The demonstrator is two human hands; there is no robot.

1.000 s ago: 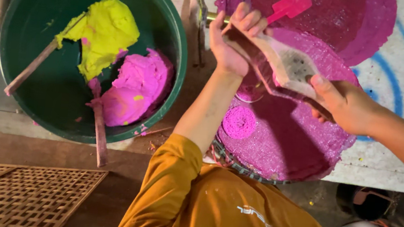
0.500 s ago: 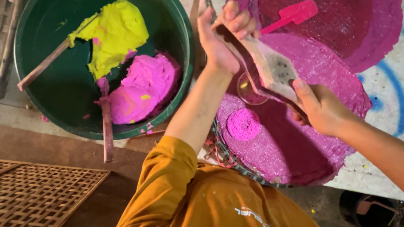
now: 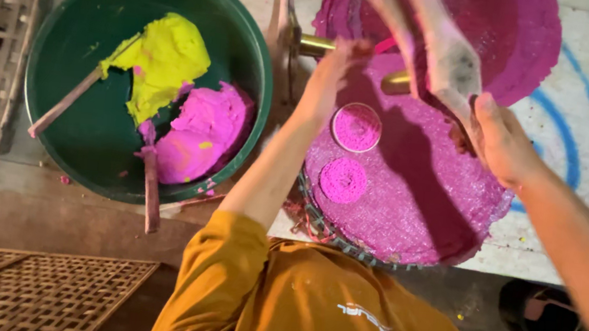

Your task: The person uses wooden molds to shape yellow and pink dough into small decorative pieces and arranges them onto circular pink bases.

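The right hand [image 3: 502,139] stays clamped on the handle of a wooden hinged press [image 3: 439,50], whose arms have swung up toward 12 o'clock since a second ago. That bares a small pink dough disc in a metal ring [image 3: 356,127] on the round magenta mat [image 3: 414,198]. The left hand [image 3: 336,65], fingers loosely curled, lifts off it; its grip is blurred.

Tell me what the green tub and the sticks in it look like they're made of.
The green tub looks like moulded plastic: smooth, slightly glossy, even colour. The two sticks look like bare wood, matte and stained pink by the dough.
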